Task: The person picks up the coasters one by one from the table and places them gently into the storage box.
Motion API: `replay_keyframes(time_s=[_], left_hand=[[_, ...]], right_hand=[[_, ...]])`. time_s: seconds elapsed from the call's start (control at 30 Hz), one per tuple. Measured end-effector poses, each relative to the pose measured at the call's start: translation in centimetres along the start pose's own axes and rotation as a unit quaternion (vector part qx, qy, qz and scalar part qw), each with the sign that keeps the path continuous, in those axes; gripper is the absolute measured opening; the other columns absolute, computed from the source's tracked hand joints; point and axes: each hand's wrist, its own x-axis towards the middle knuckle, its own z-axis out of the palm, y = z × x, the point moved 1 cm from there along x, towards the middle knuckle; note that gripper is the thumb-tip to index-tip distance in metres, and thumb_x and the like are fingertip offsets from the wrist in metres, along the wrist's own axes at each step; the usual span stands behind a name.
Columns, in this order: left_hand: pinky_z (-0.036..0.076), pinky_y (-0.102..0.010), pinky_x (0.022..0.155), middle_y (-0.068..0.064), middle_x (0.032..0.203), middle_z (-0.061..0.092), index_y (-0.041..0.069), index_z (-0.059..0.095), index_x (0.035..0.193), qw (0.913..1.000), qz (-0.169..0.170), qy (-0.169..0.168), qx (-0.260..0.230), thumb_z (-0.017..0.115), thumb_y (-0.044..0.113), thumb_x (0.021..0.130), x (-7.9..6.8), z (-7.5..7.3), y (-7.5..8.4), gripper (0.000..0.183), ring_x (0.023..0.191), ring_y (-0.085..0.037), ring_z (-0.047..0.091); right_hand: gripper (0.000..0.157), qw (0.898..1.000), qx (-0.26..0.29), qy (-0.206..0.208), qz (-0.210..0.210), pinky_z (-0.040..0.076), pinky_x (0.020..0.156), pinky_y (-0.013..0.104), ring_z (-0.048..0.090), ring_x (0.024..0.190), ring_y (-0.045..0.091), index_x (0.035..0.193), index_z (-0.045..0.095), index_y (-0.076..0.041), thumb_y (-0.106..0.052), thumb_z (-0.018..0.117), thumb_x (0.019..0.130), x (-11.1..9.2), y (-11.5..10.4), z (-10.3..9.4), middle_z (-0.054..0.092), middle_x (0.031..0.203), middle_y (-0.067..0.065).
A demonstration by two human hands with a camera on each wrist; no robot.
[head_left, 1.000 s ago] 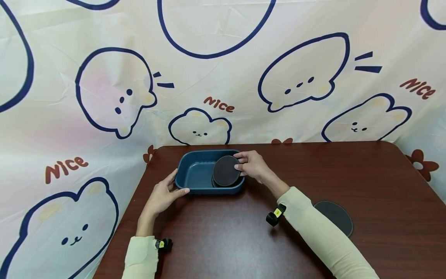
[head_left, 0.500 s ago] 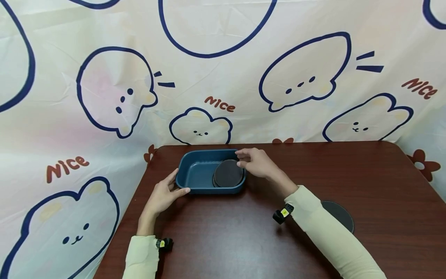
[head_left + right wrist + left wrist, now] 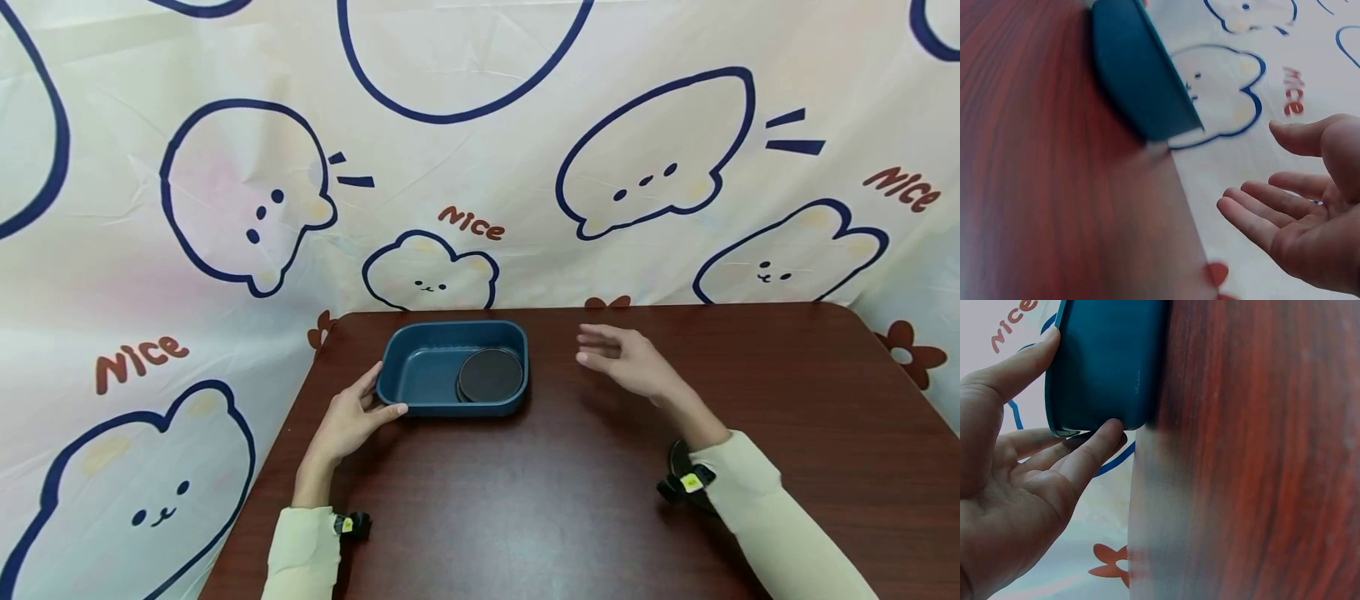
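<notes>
A blue rectangular basin (image 3: 420,410) stands at the back left of the table. In its right part lie flat round dark discs (image 3: 491,375), stacked, the top one facing up. My left hand (image 3: 347,425) holds the basin's near left corner, thumb on the near rim and fingers against the left side; the left wrist view shows the fingertips on the blue wall (image 3: 1107,369). To the right of the basin, my right hand (image 3: 626,358) hovers above the table, palm toward the basin, with nothing in it. In the right wrist view its fingers (image 3: 1254,222) are spread and apart from the basin.
The brown wooden table (image 3: 495,517) reaches back to a printed cloth (image 3: 525,275) with cartoon figures. A dark band and a small camera (image 3: 678,483) sit on my right wrist, whose forearm covers where another dark disc lay.
My right hand has let go of the dark disc, which now lies in the basin, and has moved right, away from it. The left hand stays at the basin's corner.
</notes>
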Motion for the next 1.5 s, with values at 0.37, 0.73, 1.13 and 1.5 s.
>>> replay_keyframes(time_s=[0.37,0.73,1.13,1.5], left_hand=[[0.054,-0.058,0.109,-0.024,0.169,0.043,0.010,0.023,0.172,1.0000,-0.001,0.003,0.004,0.080,0.026,0.099,-0.2,0.1,0.1,0.094,0.142,-0.045,0.059],[0.054,-0.059,0.109,-0.023,0.169,0.041,0.010,0.022,0.172,1.0000,-0.001,0.002,0.001,0.080,0.025,0.100,-0.2,0.0,0.1,0.094,0.143,-0.045,0.059],[0.054,-0.058,0.109,-0.023,0.170,0.040,0.010,0.021,0.173,1.0000,-0.002,0.001,0.005,0.080,0.028,0.099,-0.2,0.1,0.0,0.096,0.143,-0.044,0.058],[0.053,-0.059,0.110,-0.023,0.170,0.039,0.011,0.021,0.173,1.0000,-0.005,0.000,0.007,0.079,0.026,0.100,-0.1,0.1,-0.1,0.095,0.144,-0.044,0.057]], right_hand=[[0.073,0.999,-0.015,0.021,0.047,0.054,0.094,0.013,0.061,0.142,0.039,0.165,0.042,-0.006,-0.042,0.068,0.106,-6.6,4.6,-4.8,0.057,0.158,0.021],[0.072,0.996,-0.047,0.042,0.071,0.055,0.086,0.012,0.055,0.112,-0.024,0.164,0.043,-0.005,-0.041,0.068,0.106,-11.8,8.0,-7.2,0.059,0.155,0.025],[0.071,0.990,-0.073,0.046,0.107,0.058,0.080,0.017,0.053,0.109,-0.025,0.162,0.045,-0.002,-0.037,0.071,0.105,-15.4,9.6,-7.7,0.058,0.154,0.028],[0.084,0.987,-0.102,0.045,0.113,0.059,0.084,0.016,0.048,0.111,-0.028,0.161,0.048,-0.006,-0.039,0.085,0.093,-17.7,9.7,-6.9,0.057,0.157,0.026]])
